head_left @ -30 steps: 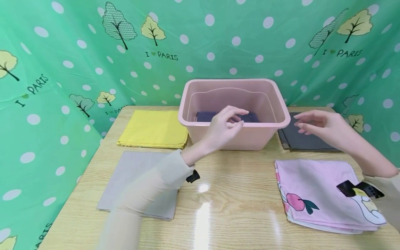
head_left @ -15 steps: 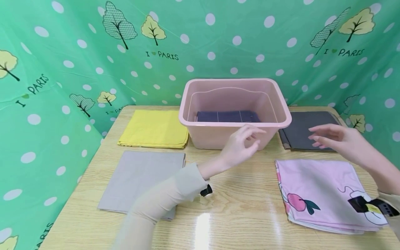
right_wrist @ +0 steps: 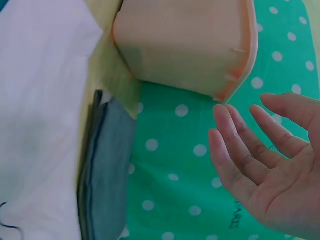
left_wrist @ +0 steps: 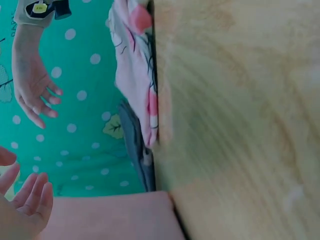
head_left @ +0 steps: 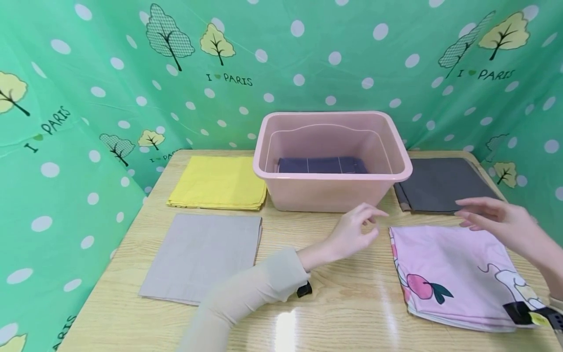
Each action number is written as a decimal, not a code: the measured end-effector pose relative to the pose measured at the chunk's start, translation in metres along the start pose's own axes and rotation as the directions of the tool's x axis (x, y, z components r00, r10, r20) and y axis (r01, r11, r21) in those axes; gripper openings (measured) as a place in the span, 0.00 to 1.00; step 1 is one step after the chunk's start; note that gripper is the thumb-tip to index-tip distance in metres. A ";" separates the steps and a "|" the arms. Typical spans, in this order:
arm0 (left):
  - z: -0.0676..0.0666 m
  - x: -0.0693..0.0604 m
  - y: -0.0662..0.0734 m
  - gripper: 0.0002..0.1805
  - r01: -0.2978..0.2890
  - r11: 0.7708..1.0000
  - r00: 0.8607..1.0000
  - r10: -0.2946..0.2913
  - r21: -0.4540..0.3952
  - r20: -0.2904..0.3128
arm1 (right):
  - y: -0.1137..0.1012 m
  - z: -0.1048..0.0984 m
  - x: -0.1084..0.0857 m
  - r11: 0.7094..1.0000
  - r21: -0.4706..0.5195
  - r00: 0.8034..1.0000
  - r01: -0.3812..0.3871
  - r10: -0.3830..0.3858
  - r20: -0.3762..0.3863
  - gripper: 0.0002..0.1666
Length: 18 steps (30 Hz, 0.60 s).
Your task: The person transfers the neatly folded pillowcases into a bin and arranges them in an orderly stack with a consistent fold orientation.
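Observation:
In the head view my left hand (head_left: 352, 235) hovers in front of the pink plastic bin (head_left: 316, 193), its fingers loosely bent around nothing. My right hand (head_left: 506, 222), also holding nothing, is above the far edge of a folded pink cloth (head_left: 444, 259) printed with a peach. Inside the bin lies a folded navy cloth (head_left: 321, 165) with thin pale lines; the front rim hides part of it. The right wrist view shows the fingers (right_wrist: 245, 145) of the right hand spread and relaxed, apart from the bin.
A folded dark grey cloth (head_left: 444, 183) lies right of the bin. On the left are a folded yellow cloth (head_left: 220, 181) and a folded light grey cloth (head_left: 204, 254). A green dotted curtain (head_left: 246, 58) hangs behind the wooden table (head_left: 347, 303).
My left hand has drawn back from over the bin, toward me and to the right. My right hand has moved back from the dark grey cloth to above the pink cloth.

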<state>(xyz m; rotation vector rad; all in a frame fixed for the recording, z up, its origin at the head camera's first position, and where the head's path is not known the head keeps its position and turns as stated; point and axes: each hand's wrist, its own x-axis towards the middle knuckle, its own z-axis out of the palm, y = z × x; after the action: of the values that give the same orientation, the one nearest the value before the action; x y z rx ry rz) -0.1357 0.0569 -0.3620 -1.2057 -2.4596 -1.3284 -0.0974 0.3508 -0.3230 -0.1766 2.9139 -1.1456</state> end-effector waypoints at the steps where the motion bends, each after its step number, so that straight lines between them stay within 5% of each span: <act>1: 0.003 -0.001 0.000 0.18 0.016 1.000 1.000 -0.016 0.003 0.013 | 0.002 0.000 -0.002 1.000 -0.007 1.000 -0.003 0.003 -0.003 0.13; 7: 0.018 -0.007 -0.001 0.18 0.100 0.995 0.990 -0.100 0.005 0.095 | 0.016 0.002 -0.009 0.999 -0.029 0.999 -0.032 0.031 -0.013 0.13; 18: 0.042 -0.015 -0.004 0.18 0.158 0.987 0.975 -0.157 0.005 0.159 | 0.043 0.005 -0.019 0.995 -0.034 0.995 -0.093 0.094 0.018 0.16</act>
<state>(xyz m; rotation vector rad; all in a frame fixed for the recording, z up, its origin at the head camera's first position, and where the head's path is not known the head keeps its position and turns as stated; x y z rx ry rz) -0.1170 0.0781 -0.3968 -1.1836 -2.7152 -1.3277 -0.0829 0.3809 -0.3568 -0.0502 2.8911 -1.0759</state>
